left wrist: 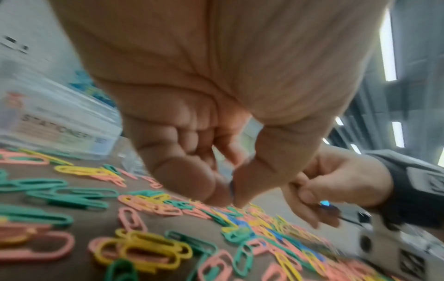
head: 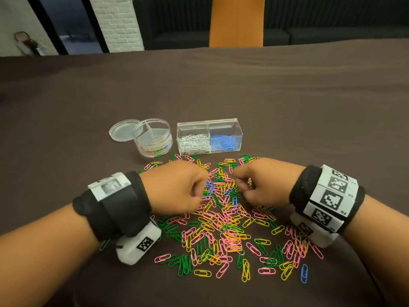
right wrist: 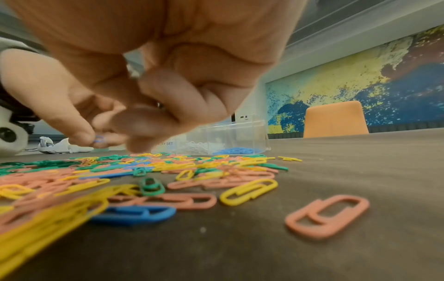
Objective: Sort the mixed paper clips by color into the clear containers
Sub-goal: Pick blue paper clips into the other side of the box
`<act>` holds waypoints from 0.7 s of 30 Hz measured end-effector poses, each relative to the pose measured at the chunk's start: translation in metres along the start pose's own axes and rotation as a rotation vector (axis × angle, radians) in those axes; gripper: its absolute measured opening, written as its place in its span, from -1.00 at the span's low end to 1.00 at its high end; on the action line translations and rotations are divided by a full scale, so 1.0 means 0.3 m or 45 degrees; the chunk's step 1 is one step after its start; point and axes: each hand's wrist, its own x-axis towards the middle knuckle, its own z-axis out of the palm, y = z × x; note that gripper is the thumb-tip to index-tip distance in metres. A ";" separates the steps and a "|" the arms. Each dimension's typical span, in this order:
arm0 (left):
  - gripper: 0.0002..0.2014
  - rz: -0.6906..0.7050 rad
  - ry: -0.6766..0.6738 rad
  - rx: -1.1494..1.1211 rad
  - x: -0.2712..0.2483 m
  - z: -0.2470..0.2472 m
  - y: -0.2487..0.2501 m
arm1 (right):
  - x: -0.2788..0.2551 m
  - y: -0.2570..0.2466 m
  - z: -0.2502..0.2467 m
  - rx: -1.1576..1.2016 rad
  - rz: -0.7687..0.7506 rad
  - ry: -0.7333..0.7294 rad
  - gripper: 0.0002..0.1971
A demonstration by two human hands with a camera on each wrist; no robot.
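A mixed pile of paper clips (head: pixel 223 220) in pink, yellow, green and blue lies on the brown cloth. My left hand (head: pixel 199 191) hovers over the pile's far part, its thumb and forefinger pinching a blue paper clip (left wrist: pixel 231 187). Facing it just to the right, my right hand (head: pixel 240 182) has its fingers curled, and a blue clip (left wrist: pixel 325 204) shows between them. Behind the pile stands a clear rectangular box (head: pixel 236 126) with white clips (head: pixel 192 142) in the left half and blue clips (head: pixel 224 142) in the right half.
A round clear tub (head: pixel 152 138) with dividers, labelled stationery set, stands left of the box, with its lid (head: pixel 121 130) lying beside it. One blue clip (head: pixel 304 273) lies apart at the near right. An orange chair (head: pixel 236 21) stands beyond the table's far edge.
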 end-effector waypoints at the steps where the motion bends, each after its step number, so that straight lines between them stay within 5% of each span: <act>1: -0.89 -0.110 -0.004 -0.012 0.002 -0.011 -0.021 | -0.001 0.001 -0.003 0.019 -0.023 0.066 -0.84; 8: -0.70 -0.536 -0.218 -0.524 0.058 -0.039 -0.056 | 0.015 -0.003 0.002 -0.017 -0.067 -0.077 -0.94; 13: -0.73 -0.432 -0.179 0.124 0.122 -0.018 -0.017 | 0.029 -0.004 0.015 -0.131 -0.096 -0.139 -0.88; 17: -0.60 -0.356 -0.176 0.250 0.149 0.023 0.001 | 0.027 -0.005 0.013 -0.134 -0.108 -0.123 -0.93; 21: -0.70 -0.323 -0.169 0.230 0.150 0.030 -0.015 | 0.028 -0.007 0.019 -0.213 -0.139 -0.089 -0.96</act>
